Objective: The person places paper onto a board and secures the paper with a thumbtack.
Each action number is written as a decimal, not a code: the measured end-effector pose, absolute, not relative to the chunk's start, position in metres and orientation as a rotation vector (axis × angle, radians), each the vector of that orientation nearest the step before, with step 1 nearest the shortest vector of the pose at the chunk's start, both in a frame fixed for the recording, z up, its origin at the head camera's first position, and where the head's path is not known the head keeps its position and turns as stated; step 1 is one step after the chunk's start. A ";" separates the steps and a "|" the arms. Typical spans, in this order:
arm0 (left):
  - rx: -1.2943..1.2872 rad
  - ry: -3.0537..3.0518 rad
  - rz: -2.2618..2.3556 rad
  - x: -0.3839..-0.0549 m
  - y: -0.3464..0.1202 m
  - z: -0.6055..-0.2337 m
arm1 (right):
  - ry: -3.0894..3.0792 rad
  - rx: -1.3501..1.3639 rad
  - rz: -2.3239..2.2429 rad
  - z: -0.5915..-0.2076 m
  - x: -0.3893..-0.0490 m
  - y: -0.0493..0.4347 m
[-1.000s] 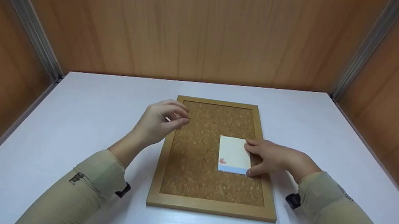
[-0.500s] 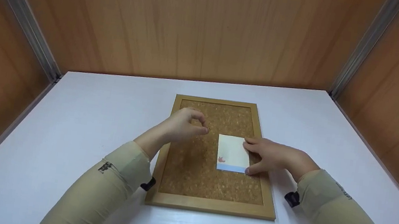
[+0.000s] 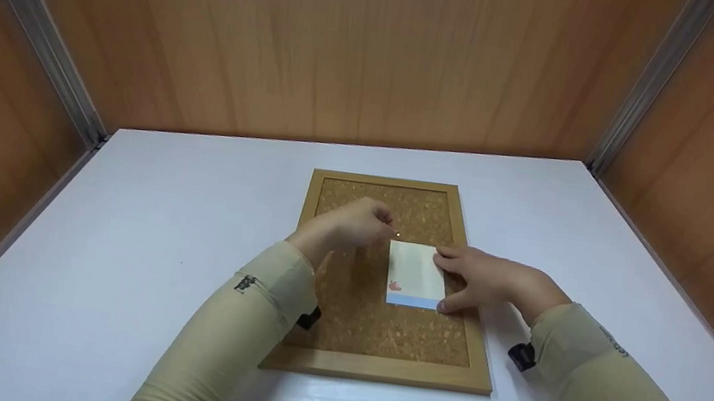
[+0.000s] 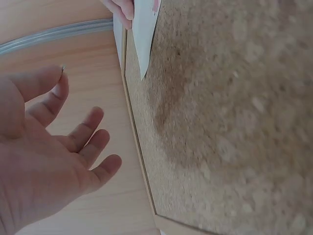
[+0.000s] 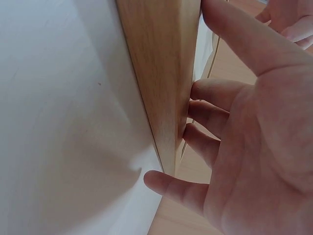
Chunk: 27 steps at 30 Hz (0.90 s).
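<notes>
A framed corkboard lies on the white table. On its right half rests a cream note sheet with a blue strip along the bottom and a small red print. My left hand pinches a tiny gold-coloured thumbtack between thumb and index finger, close over the note's top left corner. In the left wrist view its other fingers are loosely spread. My right hand presses the note's right edge with spread fingertips, lying across the board's right frame.
The white table surrounds the board. Wood-grain panels stand at the back and both sides, joined by metal corner posts.
My left hand has moved right across the board to the note's top left corner, still pinching the thumbtack. The right hand and the note have stayed in place.
</notes>
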<state>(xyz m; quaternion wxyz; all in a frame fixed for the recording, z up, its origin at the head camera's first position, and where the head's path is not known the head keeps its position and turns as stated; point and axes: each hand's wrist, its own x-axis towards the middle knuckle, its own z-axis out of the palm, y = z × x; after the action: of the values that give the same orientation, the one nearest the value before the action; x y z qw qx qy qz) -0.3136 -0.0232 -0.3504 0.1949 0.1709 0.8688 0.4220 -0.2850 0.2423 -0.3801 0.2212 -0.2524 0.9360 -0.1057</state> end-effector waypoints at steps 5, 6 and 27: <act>0.435 2.480 1.059 -0.320 -0.011 -0.357 | 2.582 -0.720 -0.295 -0.381 -0.284 0.240; 0.416 2.490 1.043 -0.321 -0.009 -0.358 | 2.580 -0.722 -0.297 -0.381 -0.284 0.240; 0.242 2.619 0.732 -0.336 0.023 -0.373 | 2.582 -0.710 -0.302 -0.379 -0.280 0.239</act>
<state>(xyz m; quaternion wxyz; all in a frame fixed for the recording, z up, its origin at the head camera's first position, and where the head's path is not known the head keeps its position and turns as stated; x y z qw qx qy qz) -0.3363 0.0231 -0.3729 0.2042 0.0868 0.9391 0.2623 -0.2801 0.2393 -0.3788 0.2215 -0.2570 0.9343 -0.1094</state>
